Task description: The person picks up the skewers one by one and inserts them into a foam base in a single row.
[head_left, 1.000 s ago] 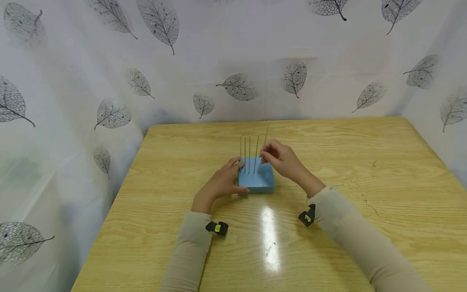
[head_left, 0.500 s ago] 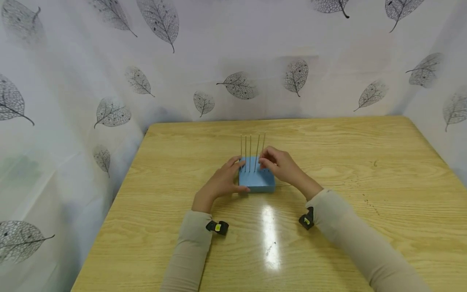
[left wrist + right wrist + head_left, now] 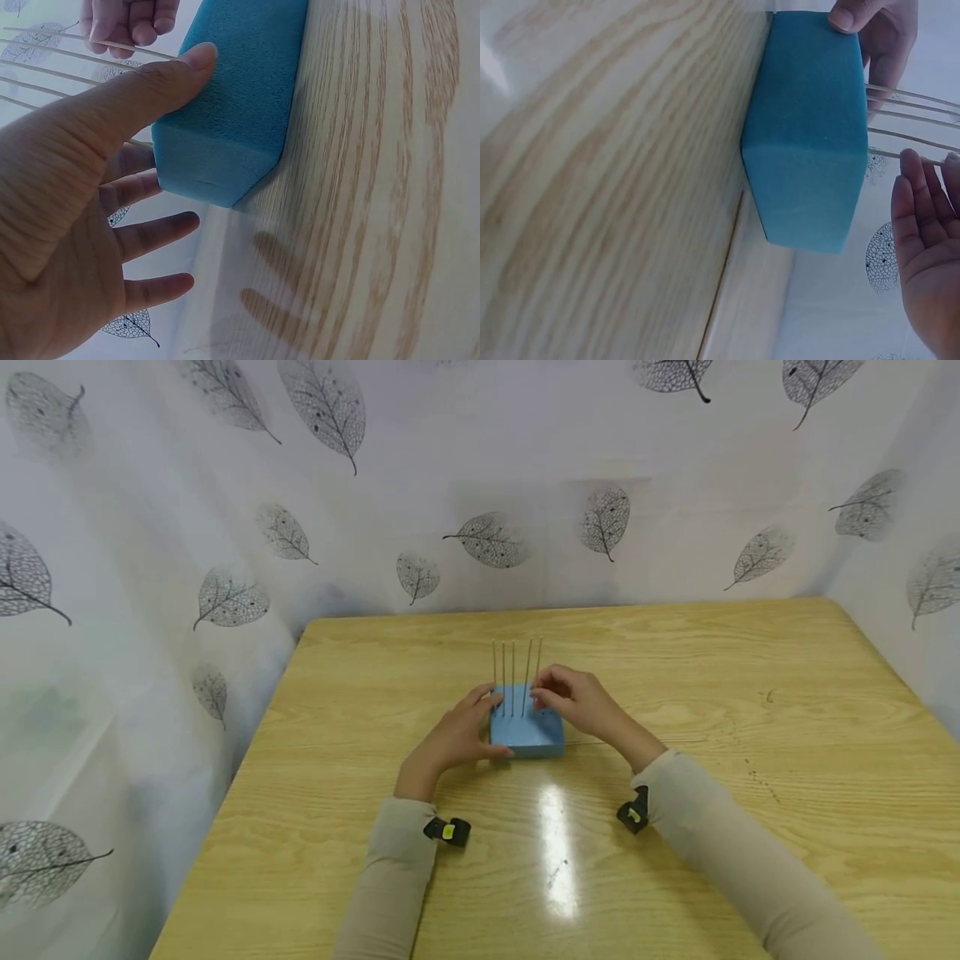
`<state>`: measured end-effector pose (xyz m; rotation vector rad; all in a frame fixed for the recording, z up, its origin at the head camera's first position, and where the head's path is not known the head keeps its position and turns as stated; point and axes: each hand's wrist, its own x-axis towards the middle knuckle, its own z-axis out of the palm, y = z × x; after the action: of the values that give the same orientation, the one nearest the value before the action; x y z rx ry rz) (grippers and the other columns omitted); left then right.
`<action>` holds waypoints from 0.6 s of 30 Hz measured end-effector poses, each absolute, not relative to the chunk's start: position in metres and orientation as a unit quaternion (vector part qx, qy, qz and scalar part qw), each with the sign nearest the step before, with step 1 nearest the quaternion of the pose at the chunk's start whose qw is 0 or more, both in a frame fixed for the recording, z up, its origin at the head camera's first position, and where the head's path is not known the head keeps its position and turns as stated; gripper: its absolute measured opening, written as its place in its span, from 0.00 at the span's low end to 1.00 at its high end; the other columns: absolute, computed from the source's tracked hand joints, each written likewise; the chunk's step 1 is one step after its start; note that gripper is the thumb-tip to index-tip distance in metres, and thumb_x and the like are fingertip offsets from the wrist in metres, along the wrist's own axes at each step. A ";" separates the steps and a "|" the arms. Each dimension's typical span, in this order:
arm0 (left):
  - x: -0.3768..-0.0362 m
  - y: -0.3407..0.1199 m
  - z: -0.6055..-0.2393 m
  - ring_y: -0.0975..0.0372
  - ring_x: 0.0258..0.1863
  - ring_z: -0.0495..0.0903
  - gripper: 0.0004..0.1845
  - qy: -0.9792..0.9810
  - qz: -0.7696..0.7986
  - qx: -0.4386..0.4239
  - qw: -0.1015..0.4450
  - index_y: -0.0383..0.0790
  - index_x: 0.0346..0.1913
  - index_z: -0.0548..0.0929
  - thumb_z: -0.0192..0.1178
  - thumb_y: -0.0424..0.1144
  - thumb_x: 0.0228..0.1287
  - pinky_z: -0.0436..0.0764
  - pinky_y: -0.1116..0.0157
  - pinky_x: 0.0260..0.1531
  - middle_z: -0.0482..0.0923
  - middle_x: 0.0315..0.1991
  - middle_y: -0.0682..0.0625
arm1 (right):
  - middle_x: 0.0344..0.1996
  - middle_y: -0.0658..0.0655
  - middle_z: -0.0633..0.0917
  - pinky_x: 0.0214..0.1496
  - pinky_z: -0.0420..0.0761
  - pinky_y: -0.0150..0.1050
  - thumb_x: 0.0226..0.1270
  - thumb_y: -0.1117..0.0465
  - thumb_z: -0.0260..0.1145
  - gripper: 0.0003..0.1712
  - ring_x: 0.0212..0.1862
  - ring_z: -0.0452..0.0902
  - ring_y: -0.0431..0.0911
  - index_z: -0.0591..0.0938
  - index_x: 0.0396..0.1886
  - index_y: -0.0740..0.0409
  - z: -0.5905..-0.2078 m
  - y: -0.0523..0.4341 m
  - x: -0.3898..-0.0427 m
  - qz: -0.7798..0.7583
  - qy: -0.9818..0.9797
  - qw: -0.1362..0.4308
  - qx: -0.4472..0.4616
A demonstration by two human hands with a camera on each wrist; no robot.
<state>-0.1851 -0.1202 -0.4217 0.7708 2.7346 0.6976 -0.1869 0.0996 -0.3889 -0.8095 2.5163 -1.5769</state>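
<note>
Right hand (image 3: 577, 702) pinches rightmost stick (image 3: 537, 662), upright in block (image 3: 527, 732).

A wooden table (image 3: 750, 693) with a pale, pronounced grain is seen across the lower part of the head view. A bright patch of glare (image 3: 557, 852) is noted on its near surface, and a few small dark marks (image 3: 768, 697) toward its right side. The table is enclosed at the back and on both sides by a white curtain (image 3: 150, 527), on which grey leaves (image 3: 489, 539) are printed.
</note>
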 end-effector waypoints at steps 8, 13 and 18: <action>-0.185 -0.119 -0.423 0.55 0.67 0.52 0.50 0.931 0.231 0.263 0.106 0.41 0.68 0.56 0.66 0.58 0.44 0.60 0.56 0.61 0.47 0.70 0.48 | 0.35 0.62 0.82 0.39 0.79 0.34 0.63 0.61 0.60 0.13 0.36 0.79 0.45 0.77 0.42 0.66 -0.401 0.121 -0.193 -0.502 0.827 0.025 -0.251; -0.184 -0.120 -0.424 0.55 0.67 0.51 0.50 0.932 0.224 0.264 0.107 0.42 0.69 0.55 0.66 0.59 0.44 0.61 0.54 0.61 0.47 0.70 0.48 | 0.36 0.60 0.82 0.39 0.79 0.35 0.64 0.59 0.59 0.14 0.37 0.79 0.45 0.77 0.43 0.65 -0.402 0.138 -0.190 -0.491 0.840 0.040 -0.227; -0.184 -0.120 -0.423 0.55 0.68 0.50 0.50 0.931 0.226 0.267 0.107 0.43 0.69 0.55 0.66 0.59 0.44 0.61 0.52 0.60 0.47 0.70 0.47 | 0.37 0.62 0.81 0.39 0.78 0.33 0.64 0.58 0.58 0.13 0.38 0.79 0.46 0.76 0.44 0.62 -0.402 0.154 -0.187 -0.473 0.855 0.044 -0.210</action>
<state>-0.1837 -0.1197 -0.4231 0.7867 2.7407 0.6651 -0.1866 0.1544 -0.4025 -0.6428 2.6126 -1.4462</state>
